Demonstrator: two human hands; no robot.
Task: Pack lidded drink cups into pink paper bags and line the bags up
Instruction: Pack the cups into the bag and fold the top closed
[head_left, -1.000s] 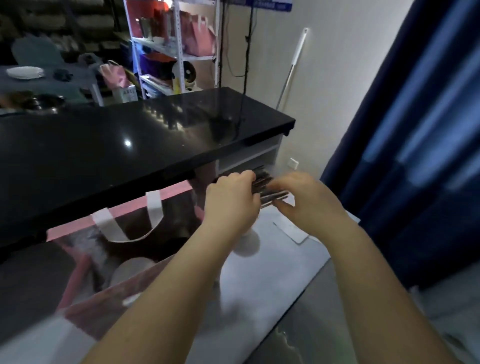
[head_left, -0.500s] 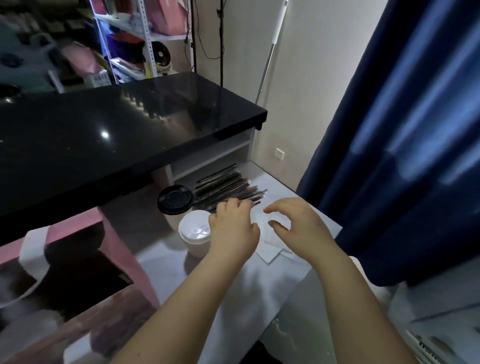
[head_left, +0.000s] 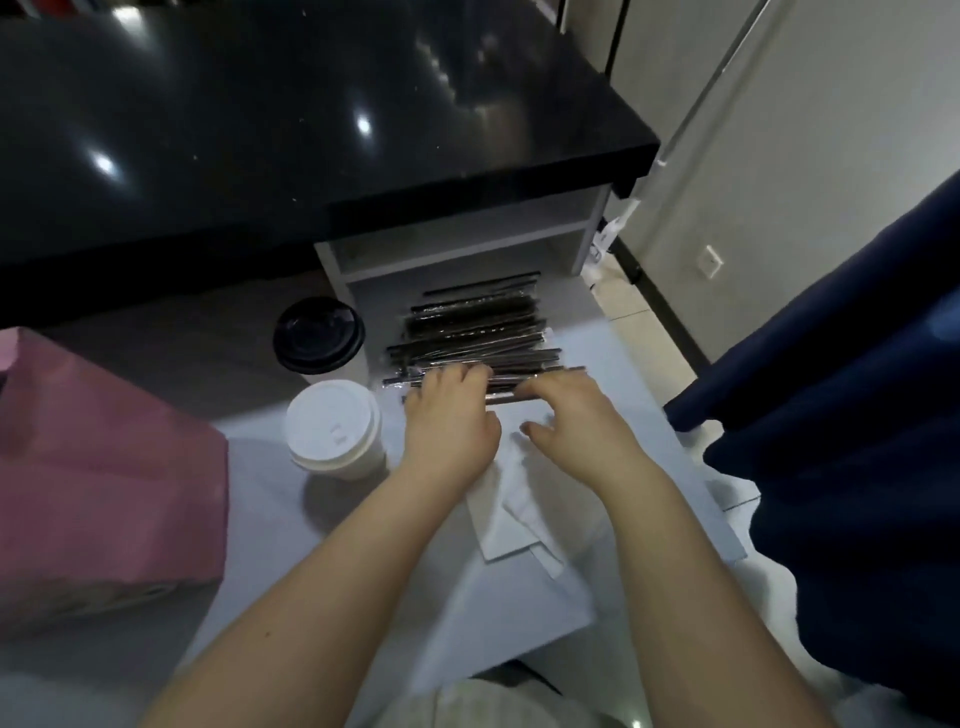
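Your white-lidded paper cup stands on the pale worktop, just left of your left hand. It is probably light and crushable, so grasp its wall below the lid. Both arms reach far. Left fingers curl onto wrapped dark straws, grip unclear. Your right hand rests fingertips there, holding nothing.

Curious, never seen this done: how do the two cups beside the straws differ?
The black-lidded cup has a dark lid; the white-lidded cup has a pale one. The black-lidded cup stands farther back, near the black counter; the white-lidded cup stands nearer, beside the left hand. Both stand upright, lidded, outside the pink paper bag.
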